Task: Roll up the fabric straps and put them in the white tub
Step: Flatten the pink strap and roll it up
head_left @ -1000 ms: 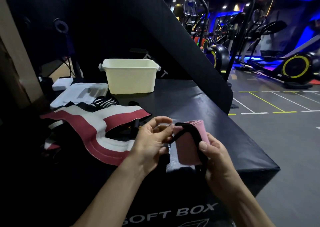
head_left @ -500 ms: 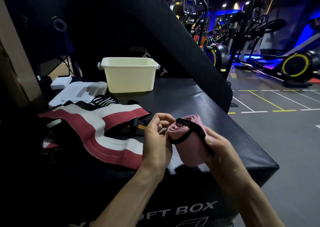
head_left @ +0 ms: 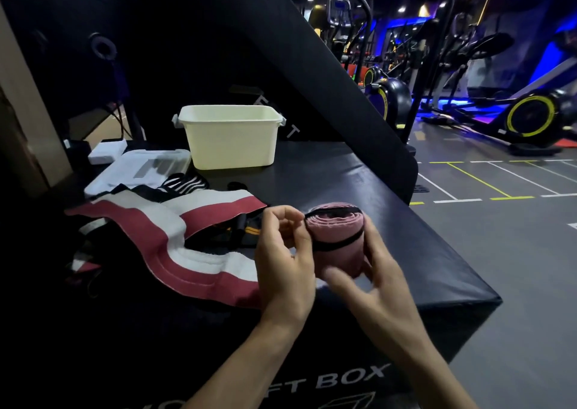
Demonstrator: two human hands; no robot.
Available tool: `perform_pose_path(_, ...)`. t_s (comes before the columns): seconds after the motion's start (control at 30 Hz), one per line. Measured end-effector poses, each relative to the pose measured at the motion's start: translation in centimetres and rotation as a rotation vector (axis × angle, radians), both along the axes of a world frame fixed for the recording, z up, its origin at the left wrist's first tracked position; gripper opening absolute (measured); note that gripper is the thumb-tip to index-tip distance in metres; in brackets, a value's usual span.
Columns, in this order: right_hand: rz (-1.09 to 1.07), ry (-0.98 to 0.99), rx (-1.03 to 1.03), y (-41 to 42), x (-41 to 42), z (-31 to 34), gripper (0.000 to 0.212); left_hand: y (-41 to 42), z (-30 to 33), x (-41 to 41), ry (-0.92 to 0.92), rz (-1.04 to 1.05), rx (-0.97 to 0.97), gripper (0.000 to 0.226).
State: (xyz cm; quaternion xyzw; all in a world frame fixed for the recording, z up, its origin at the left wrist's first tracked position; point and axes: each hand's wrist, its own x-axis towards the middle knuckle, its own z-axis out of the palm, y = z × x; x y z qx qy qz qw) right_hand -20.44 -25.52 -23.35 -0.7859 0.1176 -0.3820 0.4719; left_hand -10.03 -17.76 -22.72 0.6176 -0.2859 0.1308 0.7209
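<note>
Low in the middle of the frame, the left hand [head_left: 285, 262] pinches the near edge of the rolled pink strap [head_left: 335, 240] between curled fingers and thumb, while the right hand [head_left: 371, 287] cups the roll from beneath and behind, fingers bent round it though blurred. A thin black band [head_left: 338, 244] crosses the roll, which is held just above the black soft box [head_left: 359, 187]. To the left lies an unrolled red-and-white strap [head_left: 175, 237] on a dark pile, and the white tub [head_left: 232, 138] stands well apart, upper centre-left, beside a white tray [head_left: 137, 171].
</note>
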Motion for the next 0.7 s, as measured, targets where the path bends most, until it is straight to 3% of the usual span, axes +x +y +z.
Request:
perform_pose_path(0.07, -0.081, 0.027, -0.011, 0.0, 0.2, -0.4, 0.078, 0.0, -0.2, -0.7, 0.019, -0.074, 0.001, 0.022)
perform_pose_path(0.17, -0.189, -0.021, 0.053, -0.4, 0.1, -0.5, 0.074, 0.2, -0.4, -0.7, 0.002, -0.232, 0.053, 0.012)
perform_pose_path(0.4, -0.141, -0.089, 0.102, -0.9, -0.4, -0.4, 0.074, 1.6, 0.5, 2.9, 0.091, -0.653, 0.215, 0.038)
perform_pose_path(0.5, -0.116, -0.107, 0.113, -0.9, -0.2, -0.7, 0.076, 1.6, 0.4, 3.6, 0.140, -0.686, 0.256, 0.036)
perform_pose_path(0.6, -0.091, -0.105, 0.118, -0.5, 0.2, -1.1, 0.077, 1.5, 0.6, 3.7, 0.185, -0.702, 0.307, 0.015)
perform_pose_path(0.7, -0.044, -0.114, 0.145, -0.3, 0.5, -1.0, 0.078, 1.7, 0.9, 4.1, 0.203, -0.717, 0.347, 0.011)
